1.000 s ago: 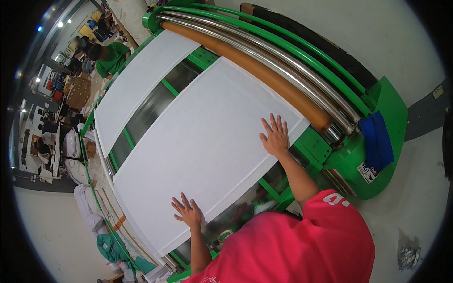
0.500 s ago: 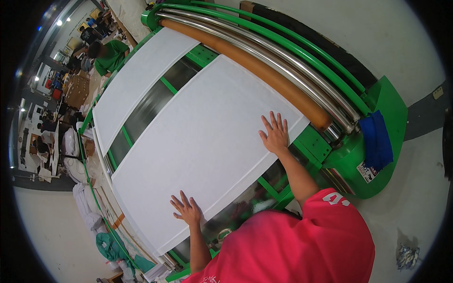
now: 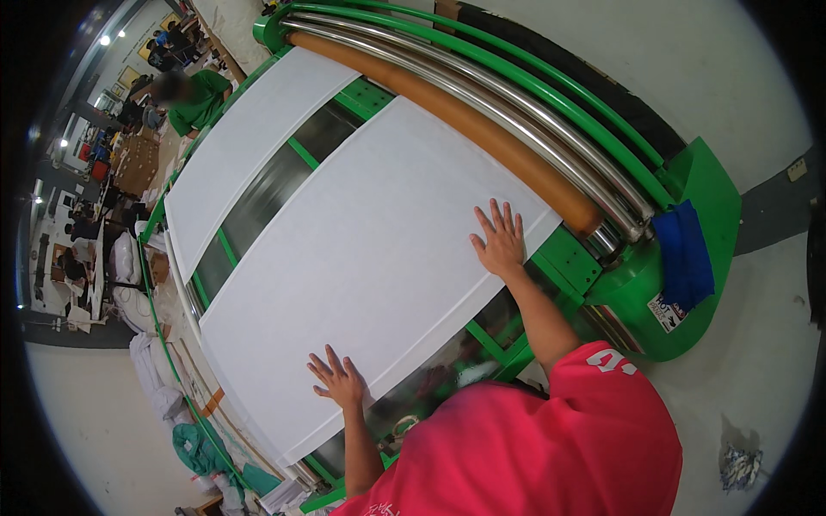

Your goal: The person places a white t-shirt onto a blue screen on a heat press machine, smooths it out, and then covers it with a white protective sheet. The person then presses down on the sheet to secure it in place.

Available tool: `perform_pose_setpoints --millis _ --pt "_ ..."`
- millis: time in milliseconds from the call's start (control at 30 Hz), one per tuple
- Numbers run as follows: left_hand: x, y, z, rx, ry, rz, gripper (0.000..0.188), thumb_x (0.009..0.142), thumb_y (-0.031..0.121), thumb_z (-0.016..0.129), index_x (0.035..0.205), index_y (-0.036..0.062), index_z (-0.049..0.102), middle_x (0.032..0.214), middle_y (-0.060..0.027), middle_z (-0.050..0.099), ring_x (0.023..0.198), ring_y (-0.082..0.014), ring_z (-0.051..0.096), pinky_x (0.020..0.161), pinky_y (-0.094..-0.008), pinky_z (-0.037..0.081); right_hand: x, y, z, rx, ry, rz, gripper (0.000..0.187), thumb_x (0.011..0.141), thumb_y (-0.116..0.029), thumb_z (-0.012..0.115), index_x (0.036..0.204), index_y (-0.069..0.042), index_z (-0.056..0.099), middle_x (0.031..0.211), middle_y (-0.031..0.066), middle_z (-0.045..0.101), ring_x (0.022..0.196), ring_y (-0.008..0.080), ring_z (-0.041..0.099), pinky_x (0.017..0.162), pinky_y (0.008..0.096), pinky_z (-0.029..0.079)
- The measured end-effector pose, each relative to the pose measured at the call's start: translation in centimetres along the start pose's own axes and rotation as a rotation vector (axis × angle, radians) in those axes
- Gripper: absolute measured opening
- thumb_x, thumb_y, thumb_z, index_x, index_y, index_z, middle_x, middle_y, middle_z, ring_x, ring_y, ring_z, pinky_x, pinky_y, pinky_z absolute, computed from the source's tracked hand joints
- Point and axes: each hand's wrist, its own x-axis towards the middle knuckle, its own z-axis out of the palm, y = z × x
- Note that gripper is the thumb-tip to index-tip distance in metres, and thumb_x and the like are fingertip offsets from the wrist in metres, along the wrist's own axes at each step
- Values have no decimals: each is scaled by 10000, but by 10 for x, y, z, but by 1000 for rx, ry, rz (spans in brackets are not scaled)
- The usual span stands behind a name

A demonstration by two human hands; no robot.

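A wide white sheet (image 3: 370, 249) lies over the bed of a green roller machine (image 3: 564, 267), one end meeting the orange-brown roller (image 3: 447, 116). My left hand (image 3: 340, 378) rests on the sheet near its lower edge, fingers spread. Farther right, close to the roller end, my right hand (image 3: 501, 241) lies flat on the same sheet with its fingers apart. Neither hand grips anything. Beyond a gap showing the dark bed and green bars, a second white sheet (image 3: 249, 146) lies alongside.
Shiny metal rollers (image 3: 516, 112) run beside the brown one. A blue cloth (image 3: 686, 249) hangs on the machine's right end. Across the machine stands a person in green (image 3: 200, 99). White and green cloth bundles (image 3: 202, 447) lie at the lower left; a crumpled silvery heap (image 3: 740, 467) sits on the floor.
Both hands stay flat on the sheet in the same places. The whole view has shifted very slightly, and the person in green has moved a little.
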Motion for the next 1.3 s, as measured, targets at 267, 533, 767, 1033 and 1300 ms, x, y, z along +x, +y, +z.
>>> perform_pose_setpoints --millis 267,533,767,1033,1300 --pt "-1 4 -1 0 -4 -5 669 1179 596 457 1808 395 355 1947 -89 74 1789 -368 52 1255 -869 108 2 1 -1 3 -13 7 774 1147 -577 551 1834 -372 261 1938 74 118 1775 381 98 1424 627 89" --pt "0 5 -1 -1 -6 6 667 1182 599 449 1810 398 348 1948 -84 72 1789 -365 44 1255 -864 112 3 6 1 -1 15 -1 779 1142 -574 560 1833 -371 264 1938 72 122 1774 382 106 1424 627 93" --pt "-1 8 -2 3 -1 3 665 1182 592 451 1808 389 357 1946 -91 82 1789 -367 50 1257 -860 112 4 5 -2 -15 9 1 778 1142 -575 561 1833 -374 266 1938 72 123 1774 380 110 1424 624 98" --pt "-1 12 -2 -1 -2 3 663 1180 577 464 1807 385 363 1947 -92 82 1789 -366 51 1260 -858 104 5 10 3 22 88 -17 772 1107 -571 608 1802 -333 369 1918 101 204 1766 383 146 1421 620 105" --pt "-2 12 0 -11 5 -4 661 1174 580 479 1801 397 376 1948 -85 80 1790 -357 53 1262 -852 107 6 7 -5 -11 -5 4 772 1148 -574 551 1834 -370 261 1936 68 133 1775 371 111 1426 623 93"
